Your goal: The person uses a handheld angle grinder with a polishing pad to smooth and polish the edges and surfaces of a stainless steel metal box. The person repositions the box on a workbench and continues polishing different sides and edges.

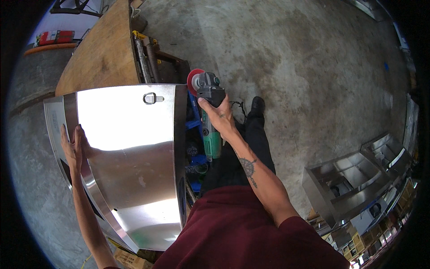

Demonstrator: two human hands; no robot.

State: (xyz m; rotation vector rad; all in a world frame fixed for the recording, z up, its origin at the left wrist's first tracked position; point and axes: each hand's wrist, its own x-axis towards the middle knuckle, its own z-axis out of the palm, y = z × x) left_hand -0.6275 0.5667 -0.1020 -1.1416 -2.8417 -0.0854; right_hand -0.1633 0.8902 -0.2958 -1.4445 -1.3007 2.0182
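My right hand [218, 115] is wrapped round an angle grinder [212, 144] with a green body, a dark grey head and a red disc. The disc meets or nearly meets the right edge of a shiny sheet-metal piece [134, 175]; I cannot tell if they touch. A small D-shaped ring fitting [152, 98] sits on the metal near its far edge. My left hand [74, 147] grips the bent left flange of the metal, thumb and fingers on either side. Some of its fingers are partly hidden.
A brown wooden board [101, 54] lies beyond the metal. Blue bins [193, 124] stand under its right edge. On the concrete floor [295, 85] at the right are metal sink-like units [349, 177]. A cardboard box [130, 259] is at the lower left. A red object [56, 37] lies far left.
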